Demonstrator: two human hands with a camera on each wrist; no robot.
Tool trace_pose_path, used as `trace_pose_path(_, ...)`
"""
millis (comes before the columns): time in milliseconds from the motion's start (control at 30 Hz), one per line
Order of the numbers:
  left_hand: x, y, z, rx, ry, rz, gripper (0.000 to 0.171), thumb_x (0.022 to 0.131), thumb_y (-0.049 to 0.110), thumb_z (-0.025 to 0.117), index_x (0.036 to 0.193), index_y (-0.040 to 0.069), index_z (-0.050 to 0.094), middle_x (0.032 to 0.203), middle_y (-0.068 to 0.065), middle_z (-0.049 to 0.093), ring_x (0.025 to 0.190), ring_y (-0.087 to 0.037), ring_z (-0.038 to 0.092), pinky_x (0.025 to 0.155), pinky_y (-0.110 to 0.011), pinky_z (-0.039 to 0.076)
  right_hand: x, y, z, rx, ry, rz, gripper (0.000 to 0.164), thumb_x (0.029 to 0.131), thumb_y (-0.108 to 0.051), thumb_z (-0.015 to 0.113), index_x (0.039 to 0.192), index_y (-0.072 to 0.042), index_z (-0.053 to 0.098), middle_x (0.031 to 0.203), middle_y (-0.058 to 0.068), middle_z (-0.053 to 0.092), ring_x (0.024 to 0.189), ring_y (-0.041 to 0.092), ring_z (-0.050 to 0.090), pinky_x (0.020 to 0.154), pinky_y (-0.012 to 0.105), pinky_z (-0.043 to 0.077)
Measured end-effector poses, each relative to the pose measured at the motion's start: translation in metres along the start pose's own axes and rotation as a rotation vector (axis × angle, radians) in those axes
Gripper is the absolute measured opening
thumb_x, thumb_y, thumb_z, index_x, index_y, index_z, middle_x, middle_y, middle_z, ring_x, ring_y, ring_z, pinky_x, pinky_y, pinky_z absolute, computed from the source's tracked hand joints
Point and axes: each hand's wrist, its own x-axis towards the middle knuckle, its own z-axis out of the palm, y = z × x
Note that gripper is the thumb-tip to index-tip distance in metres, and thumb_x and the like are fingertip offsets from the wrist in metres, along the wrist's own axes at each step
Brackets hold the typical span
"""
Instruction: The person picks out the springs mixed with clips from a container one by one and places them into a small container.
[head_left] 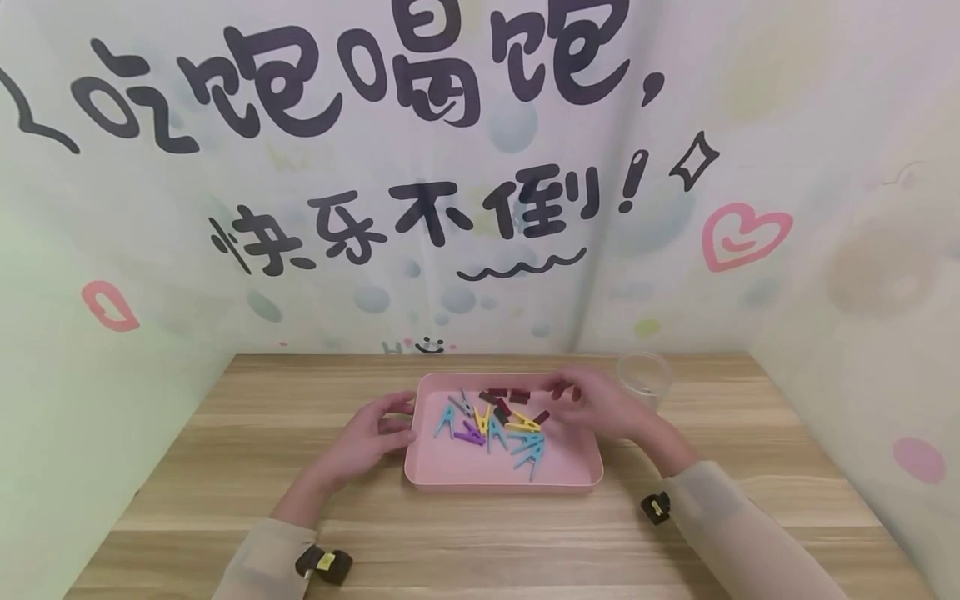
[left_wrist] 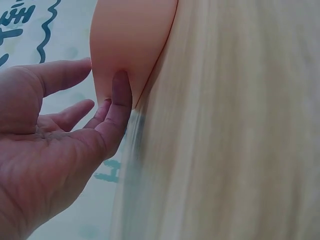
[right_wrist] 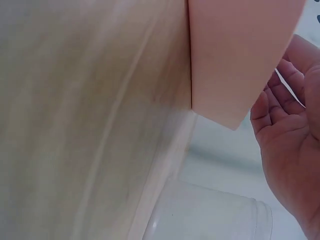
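Note:
A pink tray [head_left: 465,471] lies on the table with clothespins and small dark red and brown pieces inside. My left hand [head_left: 365,437] is at the tray's left end; in the left wrist view its relaxed fingertips [left_wrist: 122,92] rest against the outer wall. Over the back right corner reaches my right hand [head_left: 596,404], its fingers bent loosely above the rim near the dark pieces [head_left: 519,396]; nothing shows in its grasp. Blue clothespins [head_left: 497,435], yellow clothespins [head_left: 525,423] and a purple clothespin [head_left: 470,433] lie scattered. A grey clothespin [head_left: 463,405] lies behind them.
A clear plastic jar [head_left: 645,375] stands at the back right, just behind my right forearm. The wood-grain table [head_left: 480,550] meets a printed wall [head_left: 480,317] at its back edge, and more wall closes in both sides.

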Motion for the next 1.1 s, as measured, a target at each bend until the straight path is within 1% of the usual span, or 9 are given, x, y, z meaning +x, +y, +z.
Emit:
trace_pose_path(167, -0.001, 0.0, 0.0, -0.035, -0.024, 0.006, 0.064, 0.102, 0.003, 0.067, 0.16, 0.0, 0.04, 0.151, -0.025, 0.05, 0.127, -0.038, 0.062, 0.101, -0.045, 0.059, 0.006, 0.001, 0.002, -0.007, -0.059, 0.009, 0.03, 0.095, -0.009, 0.08, 0.124, -0.013, 0.074, 0.112, -0.001, 0.072, 0.099, 0.019, 0.064, 0.085, 0.036, 0.06)
trace_pose_path(367, 0.0, -0.001, -0.001, -0.057, -0.04, 0.001, 0.064, 0.102, 0.002, 0.067, 0.16, -0.001, 0.04, 0.151, -0.025, 0.049, 0.126, -0.038, 0.063, 0.1, -0.046, 0.06, 0.012, 0.003, 0.005, -0.015, -0.121, -0.005, 0.036, 0.093, 0.001, 0.077, 0.125, -0.015, 0.073, 0.113, -0.001, 0.071, 0.103, 0.021, 0.064, 0.091, 0.036, 0.06)
trace_pose_path(533, 0.0, -0.001, -0.001, -0.072, -0.044, 0.0, 0.065, 0.102, 0.002, 0.066, 0.16, -0.002, 0.039, 0.152, -0.026, 0.048, 0.126, -0.039, 0.063, 0.099, -0.045, 0.06, 0.017, 0.002, 0.008, -0.006, -0.156, -0.071, 0.043, 0.092, 0.008, 0.072, 0.131, -0.01, 0.07, 0.109, 0.002, 0.071, 0.1, 0.024, 0.065, 0.09, 0.041, 0.06)
trace_pose_path(667, -0.001, -0.002, -0.001, -0.078, -0.045, 0.002, 0.065, 0.102, 0.003, 0.066, 0.161, -0.001, 0.038, 0.153, -0.026, 0.048, 0.127, -0.039, 0.062, 0.1, -0.045, 0.06, 0.02, 0.003, 0.01, -0.017, -0.18, -0.105, 0.046, 0.092, 0.008, 0.074, 0.134, -0.009, 0.068, 0.107, 0.002, 0.071, 0.099, 0.023, 0.066, 0.089, 0.041, 0.061)
trace_pose_path(833, -0.001, -0.002, -0.001, -0.075, -0.045, 0.004, 0.065, 0.103, 0.004, 0.067, 0.161, 0.001, 0.038, 0.153, -0.025, 0.048, 0.128, -0.039, 0.062, 0.101, -0.045, 0.059, 0.023, 0.003, 0.013, -0.026, -0.205, -0.112, 0.053, 0.093, 0.01, 0.073, 0.14, -0.011, 0.065, 0.108, 0.002, 0.071, 0.1, 0.021, 0.067, 0.088, 0.036, 0.061)
trace_pose_path(900, -0.001, -0.002, -0.001, -0.075, -0.047, 0.005, 0.065, 0.103, 0.004, 0.067, 0.161, 0.001, 0.039, 0.153, -0.025, 0.048, 0.128, -0.039, 0.062, 0.101, -0.045, 0.06, 0.023, 0.003, 0.014, -0.03, -0.215, -0.104, 0.058, 0.093, 0.01, 0.073, 0.145, -0.013, 0.062, 0.109, 0.002, 0.071, 0.1, 0.021, 0.067, 0.088, 0.035, 0.062)
trace_pose_path(933, -0.002, -0.002, -0.001, -0.076, -0.048, 0.005, 0.065, 0.103, 0.004, 0.067, 0.161, 0.001, 0.038, 0.153, -0.025, 0.048, 0.128, -0.039, 0.062, 0.101, -0.045, 0.06, 0.024, 0.002, 0.014, -0.033, -0.218, -0.1, 0.055, 0.093, 0.011, 0.073, 0.142, -0.012, 0.064, 0.109, 0.002, 0.071, 0.1, 0.021, 0.067, 0.088, 0.035, 0.062)
trace_pose_path(1000, -0.002, -0.002, -0.001, -0.078, -0.047, 0.002, 0.065, 0.103, 0.004, 0.067, 0.161, 0.001, 0.039, 0.153, -0.025, 0.048, 0.128, -0.04, 0.062, 0.101, -0.045, 0.059, 0.024, 0.001, 0.014, -0.037, -0.225, -0.089, 0.056, 0.093, 0.01, 0.073, 0.143, -0.013, 0.064, 0.109, 0.002, 0.071, 0.099, 0.021, 0.066, 0.088, 0.035, 0.061)
trace_pose_path(1100, -0.002, -0.002, -0.001, -0.078, -0.048, 0.001, 0.065, 0.103, 0.004, 0.067, 0.161, 0.001, 0.038, 0.153, -0.025, 0.047, 0.129, -0.04, 0.061, 0.101, -0.046, 0.059, 0.025, 0.0, 0.015, -0.052, -0.231, -0.069, 0.045, 0.093, 0.007, 0.074, 0.132, -0.015, 0.069, 0.107, 0.0, 0.071, 0.097, 0.02, 0.065, 0.085, 0.033, 0.06)
